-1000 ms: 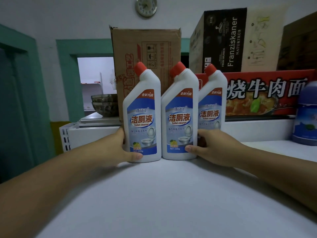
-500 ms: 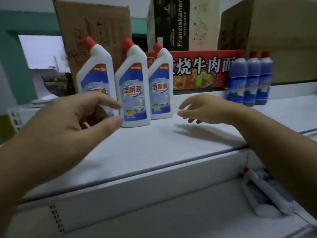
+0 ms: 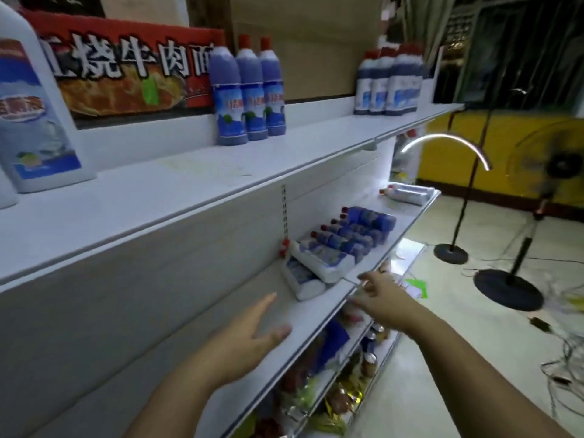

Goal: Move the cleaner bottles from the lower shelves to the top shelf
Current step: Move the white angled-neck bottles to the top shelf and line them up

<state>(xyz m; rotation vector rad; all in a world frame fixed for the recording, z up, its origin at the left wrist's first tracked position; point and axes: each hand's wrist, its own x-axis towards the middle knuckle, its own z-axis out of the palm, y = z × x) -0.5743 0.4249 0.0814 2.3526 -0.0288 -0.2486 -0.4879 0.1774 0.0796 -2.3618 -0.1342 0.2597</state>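
Note:
On the top shelf (image 3: 189, 191) a white toilet-cleaner bottle (image 3: 34, 115) stands at the far left. Three blue bottles (image 3: 249, 93) stand in the middle and another blue group (image 3: 388, 83) at the right end. On the lower shelf (image 3: 319, 308) two white bottles (image 3: 319, 263) lie on their sides, with several blue bottles (image 3: 354, 232) lying behind them and one more white bottle (image 3: 407, 194) further right. My left hand (image 3: 249, 336) hovers open over the lower shelf. My right hand (image 3: 382, 295) is open at the shelf's front edge, just short of the white bottles.
A red noodle carton (image 3: 126, 61) and cardboard boxes (image 3: 300, 42) stand behind the top shelf. Snack packets (image 3: 331, 396) fill the shelves below. On the floor to the right stand a curved lamp (image 3: 458, 197), a fan (image 3: 543, 191) and loose cables (image 3: 565, 352).
My view has swung right and down from the top shelf. Both hands have left the white bottles standing there and dropped to the lower shelf, open.

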